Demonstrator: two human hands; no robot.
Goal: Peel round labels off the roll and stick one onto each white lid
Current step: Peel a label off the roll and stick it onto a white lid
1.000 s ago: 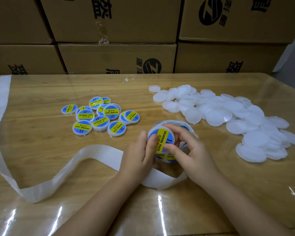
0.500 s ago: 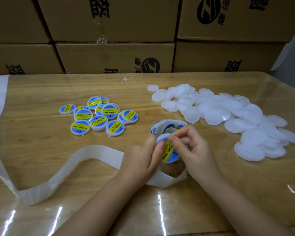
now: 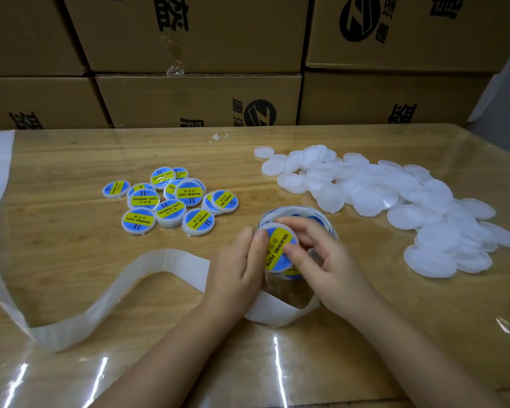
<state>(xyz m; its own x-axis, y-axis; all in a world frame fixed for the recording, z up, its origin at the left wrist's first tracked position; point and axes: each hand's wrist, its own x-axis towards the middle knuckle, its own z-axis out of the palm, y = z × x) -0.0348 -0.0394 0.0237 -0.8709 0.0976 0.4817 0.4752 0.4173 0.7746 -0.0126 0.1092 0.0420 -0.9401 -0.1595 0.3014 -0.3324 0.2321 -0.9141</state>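
Left hand [image 3: 236, 269] and right hand [image 3: 330, 260] together pinch a labelled lid [image 3: 278, 245] above the roll [image 3: 295, 211]

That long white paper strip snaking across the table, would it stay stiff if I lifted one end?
Probably floppy: the long white backing strip lies in loose waves along the wooden table. It looks thin and half see-through, so likely very light; a nudge would shift it. Its surface seems smooth, so perhaps slippery to pinch.
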